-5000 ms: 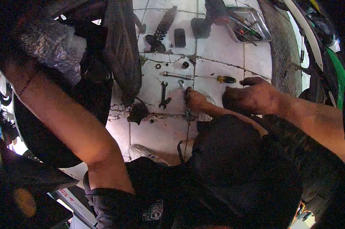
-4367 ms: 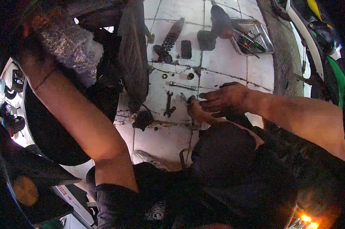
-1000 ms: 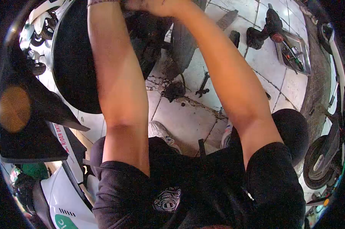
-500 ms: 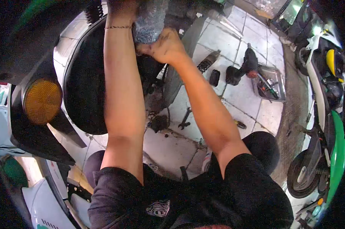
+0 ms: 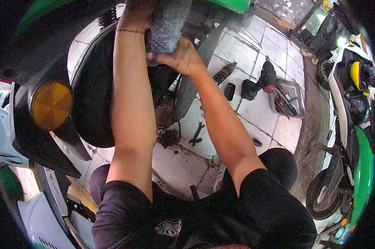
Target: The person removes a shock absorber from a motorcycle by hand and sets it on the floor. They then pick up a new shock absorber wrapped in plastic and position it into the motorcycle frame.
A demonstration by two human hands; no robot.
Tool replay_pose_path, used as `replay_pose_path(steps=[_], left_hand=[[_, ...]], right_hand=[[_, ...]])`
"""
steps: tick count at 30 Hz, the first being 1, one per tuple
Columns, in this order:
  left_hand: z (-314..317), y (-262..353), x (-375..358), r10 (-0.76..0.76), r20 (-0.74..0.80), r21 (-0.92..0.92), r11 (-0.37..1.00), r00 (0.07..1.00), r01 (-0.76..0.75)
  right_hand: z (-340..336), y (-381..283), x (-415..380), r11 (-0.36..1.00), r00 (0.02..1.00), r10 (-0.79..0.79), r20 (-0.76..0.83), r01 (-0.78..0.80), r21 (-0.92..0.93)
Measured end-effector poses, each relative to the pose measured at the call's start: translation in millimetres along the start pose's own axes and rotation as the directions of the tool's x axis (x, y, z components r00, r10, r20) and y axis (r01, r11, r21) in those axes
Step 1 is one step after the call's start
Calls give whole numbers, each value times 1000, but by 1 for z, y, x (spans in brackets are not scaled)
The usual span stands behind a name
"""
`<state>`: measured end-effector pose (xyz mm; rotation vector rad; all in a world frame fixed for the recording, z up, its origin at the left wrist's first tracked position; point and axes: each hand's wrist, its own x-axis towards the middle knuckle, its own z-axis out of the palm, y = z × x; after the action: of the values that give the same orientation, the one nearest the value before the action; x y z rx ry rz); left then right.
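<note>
Clear-wrapped bundle point(image 5: 169, 29): top centre, crinkled translucent plastic, upper part cut off by the picture's edge.
Long axis: steep in view, running up and away from the wearer, with a slight lean to the right toward the top.
Near end: blunt, pointing down toward the wearer's body.
Right hand point(image 5: 181, 56): curved about the bundle's near end, thumb stretched leftward below, other fingers partly hidden; fully closed or only cupped, impossible to tell.
Bundle from the right hand: touching, above the thumb and to the left of the fingers.
Left hand point(image 5: 137, 14): dark, blurred, fingers out of sight; open or closed, impossible to tell.
Bundle from the left hand: just to the right; contact unclear.
Left wrist: thin dark bracelet point(image 5: 130, 31).
Tiled floor point(image 5: 247, 112), right of the right forearm: coil-spring shock absorber point(image 5: 224, 73), small dark block point(image 5: 229, 91), dark power tool point(image 5: 267, 76), metal tray point(image 5: 301, 101) of hand tools.
Between the forearms: wrench point(image 5: 197, 133), flat on the tiles.
Far left: round orange reflector point(image 5: 51, 106).
Far right: motorbike with green panel point(image 5: 365, 170).
</note>
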<state>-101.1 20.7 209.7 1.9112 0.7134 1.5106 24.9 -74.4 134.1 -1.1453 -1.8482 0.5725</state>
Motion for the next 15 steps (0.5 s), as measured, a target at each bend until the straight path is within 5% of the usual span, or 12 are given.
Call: replay_pose_path(steps=[1, 2, 4, 7, 12, 13, 14, 15], left_hand=[[0, 0, 1, 4, 0, 0, 1000, 1000, -4], [0, -1, 0, 2, 1, -1, 1000, 1000, -2], [0, 0, -2, 13, -1, 1, 1000, 1000, -13], [3, 2, -8, 41, -2, 18, 999, 999, -41], [14, 12, -21, 201, 23, 50, 978, 979, -201], [15, 16, -25, 380, 101, 214, 894, 920, -393], [15, 20, -29, 587, 329, 599, 477, 740, -644], [15, 22, -32, 578, 330, 610, 472, 746, -636]], right_hand=[[-5, -13, -4, 967, 985, -59, -163, 97, 236], [-4, -13, -4, 967, 985, -58, -162, 96, 236], [-1, -12, -1, 881, 943, 132, -306, 30, 472], [5, -5, 1, 948, 946, 85, -312, 19, 316], [3, -12, -6, 914, 967, 36, -253, 71, 399], [4, -14, -8, 910, 963, 26, -269, 88, 405], [6, -6, -7, 938, 963, 45, -264, 50, 344], [7, 5, -8, 933, 966, 43, -254, 52, 355]])
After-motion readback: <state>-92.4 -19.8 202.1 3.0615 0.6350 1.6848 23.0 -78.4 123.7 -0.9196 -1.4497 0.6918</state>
